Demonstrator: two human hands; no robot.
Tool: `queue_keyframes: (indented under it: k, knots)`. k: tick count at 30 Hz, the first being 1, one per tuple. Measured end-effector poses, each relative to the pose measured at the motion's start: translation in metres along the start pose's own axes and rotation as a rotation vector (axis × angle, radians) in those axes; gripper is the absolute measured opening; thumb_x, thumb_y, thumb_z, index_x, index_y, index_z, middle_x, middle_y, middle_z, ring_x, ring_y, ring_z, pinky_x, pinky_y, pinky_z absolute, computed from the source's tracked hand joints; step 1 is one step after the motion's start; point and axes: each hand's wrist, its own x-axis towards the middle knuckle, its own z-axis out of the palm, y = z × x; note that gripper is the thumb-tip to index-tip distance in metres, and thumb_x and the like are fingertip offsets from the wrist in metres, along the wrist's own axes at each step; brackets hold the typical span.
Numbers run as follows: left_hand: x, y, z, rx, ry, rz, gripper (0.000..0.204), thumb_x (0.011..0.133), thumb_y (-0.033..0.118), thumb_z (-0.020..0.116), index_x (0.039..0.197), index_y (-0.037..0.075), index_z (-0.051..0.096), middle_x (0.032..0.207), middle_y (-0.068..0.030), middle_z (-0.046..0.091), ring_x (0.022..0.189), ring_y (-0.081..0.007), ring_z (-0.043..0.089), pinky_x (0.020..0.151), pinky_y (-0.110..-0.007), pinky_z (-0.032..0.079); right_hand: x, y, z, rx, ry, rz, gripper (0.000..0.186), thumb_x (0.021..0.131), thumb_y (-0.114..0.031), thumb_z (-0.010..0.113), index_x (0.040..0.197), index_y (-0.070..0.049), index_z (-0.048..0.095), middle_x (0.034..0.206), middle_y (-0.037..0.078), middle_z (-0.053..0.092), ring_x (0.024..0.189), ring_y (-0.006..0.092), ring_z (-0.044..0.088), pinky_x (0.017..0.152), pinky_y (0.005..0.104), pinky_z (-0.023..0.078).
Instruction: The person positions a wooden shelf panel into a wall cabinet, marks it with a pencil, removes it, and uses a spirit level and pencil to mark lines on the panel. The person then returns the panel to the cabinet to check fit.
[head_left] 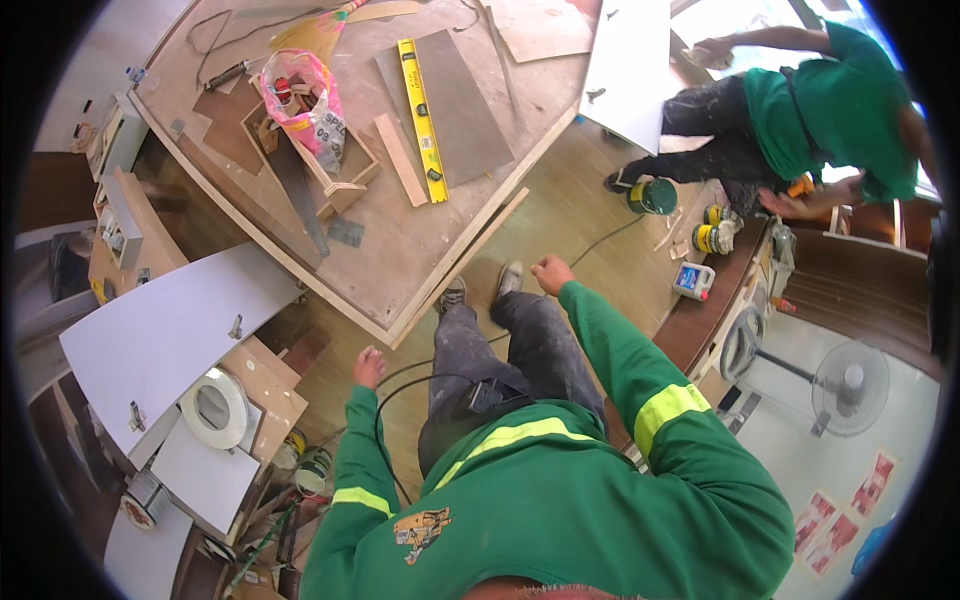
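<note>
My left hand (368, 367) hangs beside my left leg, fingers loosely bent and apart, holding nothing visible. My right hand (551, 273) is out past my right leg near the corner of a large plywood worktable (385, 305), fingers curled with nothing visible in them. On that table lie a yellow spirit level (422, 120), a grey board (470, 110), a narrow wooden strip (398, 160) and an open wooden box (350, 175) holding a pink-and-white sack (315, 120). A broom head (308, 38) lies behind them. A cable (420, 365) runs by my left hand.
A co-worker in green (810, 130) bends at the upper right beside a white panel (615, 70), green bucket (652, 197), tins (712, 238) and jug (692, 282). A curved white board (170, 340) with hinges stands left; a fan (850, 385) is right. My feet are on wooden flooring (560, 230).
</note>
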Motion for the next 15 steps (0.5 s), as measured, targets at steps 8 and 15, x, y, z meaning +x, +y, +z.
queue_keyframes:
  k: [8, 15]
  knots:
    - [-0.045, -0.023, 0.060, 0.124, 0.229, -0.014, 0.053, 0.104, 0.024, 0.062, 0.149, -0.001, 0.048, 0.123, -0.0113, 0.066, 0.096, -0.0174, 0.066, 0.083, -0.032, 0.056, 0.119, -0.102, 0.010, -0.155, 0.209, -0.402, 0.030, 0.094, -0.029, 0.067, 0.111, -0.004, 0.070, 0.116, 0.019, 0.069, 0.114, 0.0380, 0.062, 0.097, 0.0516, 0.050]
    - [0.034, 0.092, 0.215, 0.641, -0.005, 0.289, 0.048, 0.105, 0.033, 0.063, 0.141, 0.002, 0.058, 0.132, -0.0186, 0.066, 0.122, -0.0258, 0.065, 0.104, -0.037, 0.050, 0.263, -0.116, 0.026, -0.783, 0.325, -0.452, 0.040, 0.092, -0.039, 0.071, 0.115, -0.006, 0.071, 0.121, 0.012, 0.068, 0.122, 0.0320, 0.057, 0.102, 0.0547, 0.042]
